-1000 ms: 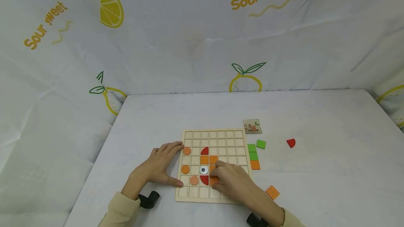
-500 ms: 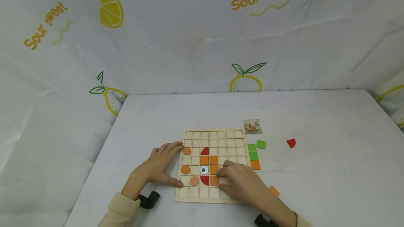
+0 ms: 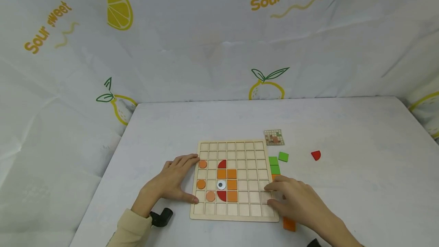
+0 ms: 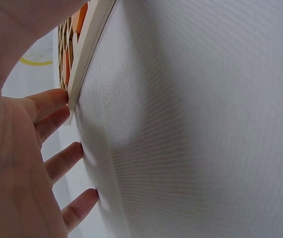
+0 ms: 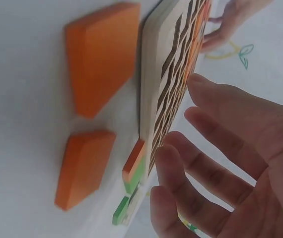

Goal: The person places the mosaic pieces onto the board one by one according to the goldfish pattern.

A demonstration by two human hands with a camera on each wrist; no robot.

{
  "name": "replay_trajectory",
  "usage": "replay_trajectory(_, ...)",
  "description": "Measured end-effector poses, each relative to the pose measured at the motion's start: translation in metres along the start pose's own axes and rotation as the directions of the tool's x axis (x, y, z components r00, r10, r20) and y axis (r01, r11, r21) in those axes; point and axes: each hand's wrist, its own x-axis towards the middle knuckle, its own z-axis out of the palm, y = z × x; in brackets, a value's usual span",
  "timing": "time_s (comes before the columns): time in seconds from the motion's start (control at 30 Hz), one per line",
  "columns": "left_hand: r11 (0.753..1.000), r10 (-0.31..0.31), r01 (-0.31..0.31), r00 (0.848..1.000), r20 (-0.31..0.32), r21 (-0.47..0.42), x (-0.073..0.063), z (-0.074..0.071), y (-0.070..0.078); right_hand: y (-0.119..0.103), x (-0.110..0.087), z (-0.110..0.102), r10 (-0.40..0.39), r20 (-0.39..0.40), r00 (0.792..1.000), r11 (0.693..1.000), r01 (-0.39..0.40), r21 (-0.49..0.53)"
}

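Observation:
A wooden grid board [image 3: 253, 186] lies on the table, holding several orange square tiles [image 3: 232, 185], two red quarter-circle tiles [image 3: 222, 196], a white eye disc [image 3: 221, 185] and three orange discs [image 3: 201, 184]. Along the board's left edge rests my left hand [image 3: 173, 180], thumb and fingers spread and touching the rim. My right hand [image 3: 296, 199] hovers over the board's right edge with fingers loosely bent and nothing between them. In the right wrist view, two loose orange squares [image 5: 104, 57] lie beside the board, below that hand.
Green square tiles [image 3: 273, 161] and a partly covered orange tile sit against the board's right edge, with another green tile [image 3: 283, 157] nearby. A small pattern card [image 3: 274, 137] lies behind them. Farther right is a loose red quarter-circle tile [image 3: 316, 155].
My right hand has drawn away from the orange squares on the board and moved right to the board's edge. The left hand has stayed in place.

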Motion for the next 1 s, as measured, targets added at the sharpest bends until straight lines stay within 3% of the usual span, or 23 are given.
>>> replay_trajectory(0.3,1.000,0.007,-0.007,1.000,-0.004,0.004,0.001,-0.001,-0.001,0.020,0.007,-0.010,-0.012,-0.059,0.998,1.000,0.011,-0.021)
replay_trajectory(0.57,1.000,0.005,-0.005,1.000,-0.006,-0.001,0.000,0.001,-0.001,0.028,0.017,-0.009,0.015,-0.017,1.000,1.000,-0.016,-0.006)
replay_trajectory(1.0,1.000,0.010,-0.010,1.000,-0.007,0.001,-0.001,0.000,0.001,0.028,0.018,-0.008,0.021,-0.016,1.000,1.000,-0.021,-0.003)
